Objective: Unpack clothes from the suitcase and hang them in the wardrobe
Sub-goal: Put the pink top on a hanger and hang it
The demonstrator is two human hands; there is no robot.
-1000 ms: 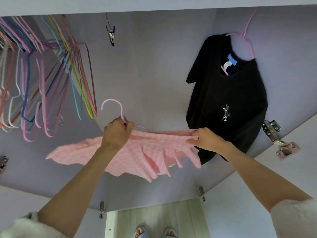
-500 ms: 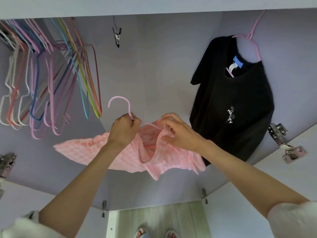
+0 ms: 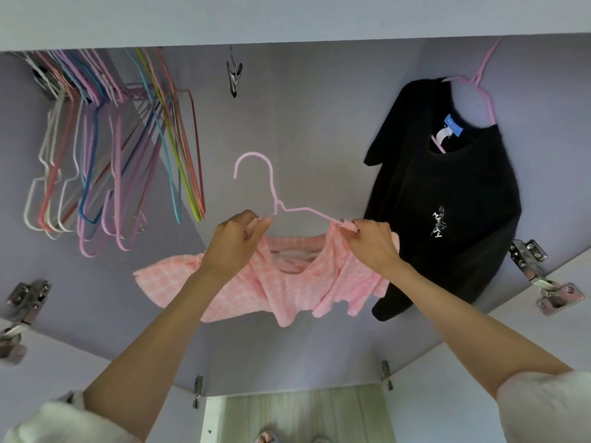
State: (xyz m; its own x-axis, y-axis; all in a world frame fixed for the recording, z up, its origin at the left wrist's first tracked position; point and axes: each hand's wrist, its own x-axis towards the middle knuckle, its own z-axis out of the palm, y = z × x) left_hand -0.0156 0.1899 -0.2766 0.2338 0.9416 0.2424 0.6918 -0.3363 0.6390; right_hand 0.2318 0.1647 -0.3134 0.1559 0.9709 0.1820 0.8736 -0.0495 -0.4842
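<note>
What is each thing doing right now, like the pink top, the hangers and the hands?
Pink checked top: partly threaded on its hanger, not hung.
Pink wire hanger: held up, hook free.
Black T-shirt: hanging on a pink hanger.
Bunch of coloured wire hangers: hanging, bare.
Metal clip: hanging, holding nothing.
Left hand: pinching the top.
Right hand: pinching top at hanger's end.

pink checked top (image 3: 256, 289) drapes, bunched, from a pink hanger (image 3: 271, 193).

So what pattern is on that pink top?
A pink-and-white check, on the pink top, in the head view.
</note>
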